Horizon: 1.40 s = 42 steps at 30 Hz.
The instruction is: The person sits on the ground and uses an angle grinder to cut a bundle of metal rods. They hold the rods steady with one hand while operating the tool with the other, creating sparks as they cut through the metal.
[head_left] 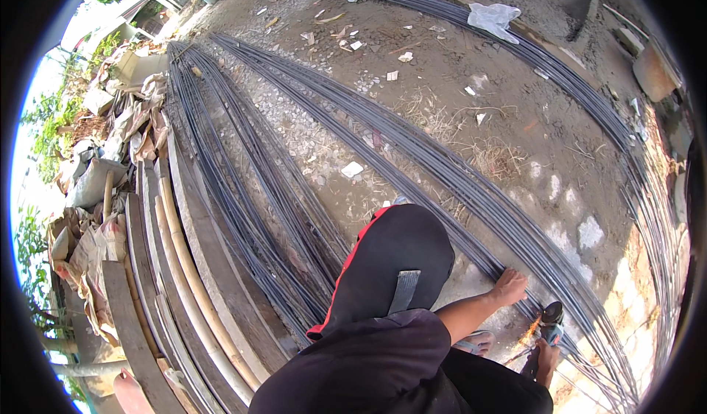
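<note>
Sparks at the grinder, left hand on the rods

I had the right hand (pixel 546 356) wrapped around the grinder (pixel 552 333), its dark, round head turned up toward the rods. Orange sparks (pixel 529 331) sprayed off it to the left, though I could not make out the exact spot where disc met metal. The left hand (pixel 508 286) was closed over the rods (pixel 471 244), knuckles up, just beyond the grinder.

Those rods ran in a narrow bundle from the hands away to the upper left along the ground (pixel 412 97). A thicker bundle (pixel 456 167) lay right beside them on the far side. Below the left forearm I saw a sandalled foot (pixel 480 342), and nearer my view a bent knee (pixel 398 248) in black cloth edged with red.

To the left of the knee, more dark bars (pixel 213 178) lay fanned out, then bamboo poles (pixel 190 267) and planks (pixel 129 325) side by side, with a heap of sacks (pixel 96 182) behind. Past the thick bundle, dry grass (pixel 493 156) and pale chips littered the dirt. Farthest out, a clear plastic bag (pixel 493 20) rested on a long, curving bundle (pixel 574 86).
</note>
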Each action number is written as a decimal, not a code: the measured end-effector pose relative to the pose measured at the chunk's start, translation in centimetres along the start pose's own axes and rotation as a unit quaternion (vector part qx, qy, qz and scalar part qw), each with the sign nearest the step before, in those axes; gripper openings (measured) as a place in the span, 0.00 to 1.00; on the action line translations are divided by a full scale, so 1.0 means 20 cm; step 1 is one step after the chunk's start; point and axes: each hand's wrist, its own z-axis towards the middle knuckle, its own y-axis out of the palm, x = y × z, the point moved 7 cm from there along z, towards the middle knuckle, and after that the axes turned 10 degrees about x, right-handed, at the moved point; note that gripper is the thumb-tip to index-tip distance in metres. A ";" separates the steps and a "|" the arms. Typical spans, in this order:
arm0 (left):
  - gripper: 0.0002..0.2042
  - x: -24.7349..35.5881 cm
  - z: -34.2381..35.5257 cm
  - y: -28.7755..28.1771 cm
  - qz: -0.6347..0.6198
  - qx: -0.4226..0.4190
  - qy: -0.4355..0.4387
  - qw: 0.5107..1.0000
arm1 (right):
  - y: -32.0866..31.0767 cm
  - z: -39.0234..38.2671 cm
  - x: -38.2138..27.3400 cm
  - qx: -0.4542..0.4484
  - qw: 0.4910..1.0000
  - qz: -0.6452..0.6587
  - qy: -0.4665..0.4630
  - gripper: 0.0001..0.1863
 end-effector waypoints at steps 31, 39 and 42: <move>0.19 0.07 0.08 -0.06 0.029 -0.103 0.013 0.994 | -0.11 -0.07 -0.21 -0.055 0.995 -0.075 0.047 0.20; 0.19 0.07 0.09 -0.05 0.053 -0.108 0.008 0.993 | -0.12 -0.04 -0.22 -0.041 0.991 -0.114 0.055 0.20; 0.20 0.07 0.08 -0.06 0.032 -0.102 -0.016 0.994 | -0.12 -0.07 -0.21 -0.053 0.991 -0.098 0.069 0.21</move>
